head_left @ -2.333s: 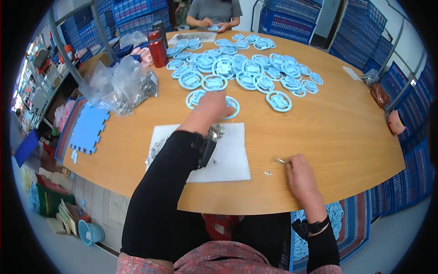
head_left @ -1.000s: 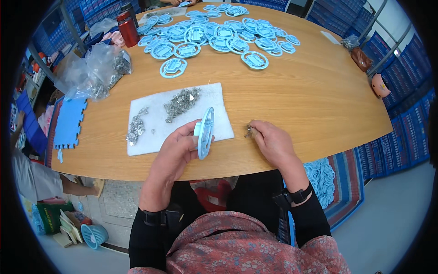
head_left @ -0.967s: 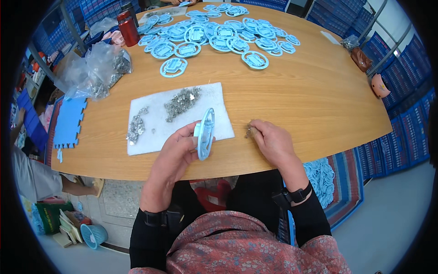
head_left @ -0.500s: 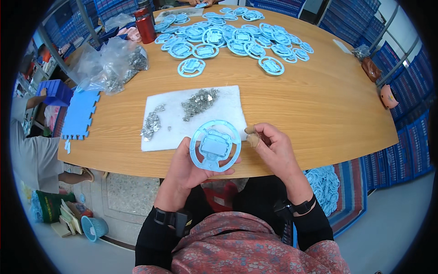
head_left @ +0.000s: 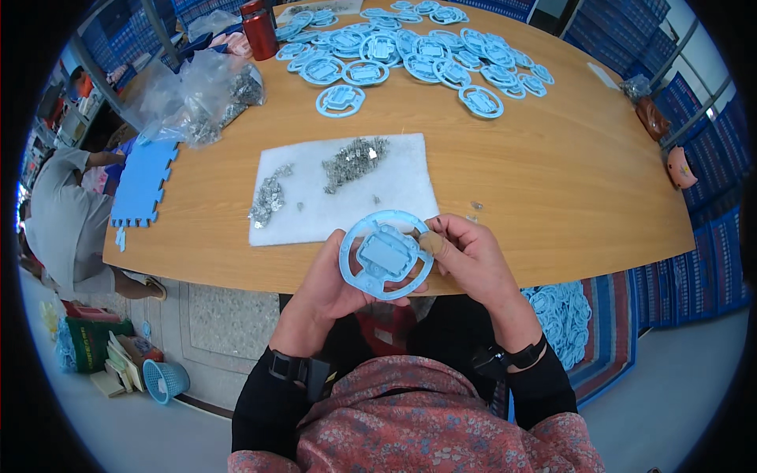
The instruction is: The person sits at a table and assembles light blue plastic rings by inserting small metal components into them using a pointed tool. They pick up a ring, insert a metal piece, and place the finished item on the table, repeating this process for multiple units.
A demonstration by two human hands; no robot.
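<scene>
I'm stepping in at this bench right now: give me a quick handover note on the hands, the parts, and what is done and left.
Left hand holds the round blue plastic frame face-up at the table edge.
Right hand pinches the frame's right rim; any small part in its fingers is too small to tell.
Small metal pieces lie on the white pad.
Many more blue frames lie at the far end.
Done: one frame picked up. Left: the rest.
</scene>
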